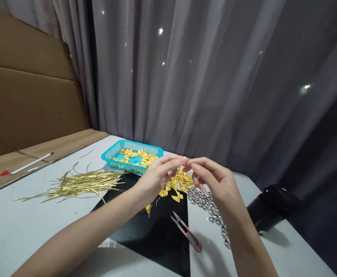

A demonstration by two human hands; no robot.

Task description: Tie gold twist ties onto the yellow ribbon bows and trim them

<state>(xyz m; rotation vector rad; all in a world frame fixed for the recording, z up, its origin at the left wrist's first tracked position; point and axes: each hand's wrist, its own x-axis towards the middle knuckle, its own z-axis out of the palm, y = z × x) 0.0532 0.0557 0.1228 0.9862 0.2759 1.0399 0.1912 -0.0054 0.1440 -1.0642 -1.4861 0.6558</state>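
Note:
My left hand (162, 173) and my right hand (214, 175) meet at the fingertips above the black mat (162, 231). Thumb and forefinger of each are pinched, and whatever small item lies between them is too small to make out. Just below the fingers lies a pile of yellow ribbon bows (177, 197). Silver beads (211, 211) spread beneath and beside my right hand. Pink-handled thread snips (187, 232) rest on the mat, blades pointing away. A bundle of gold strips (84, 184) lies to the left of my left hand.
Behind my left hand, a turquoise basket (110, 158) holds more yellow bows. A black cylindrical object (272, 207) stands at the right edge. Cardboard (29, 96) rises at the left, near a white stick (31, 163) with a red end. A grey curtain (185, 96) hangs behind the table.

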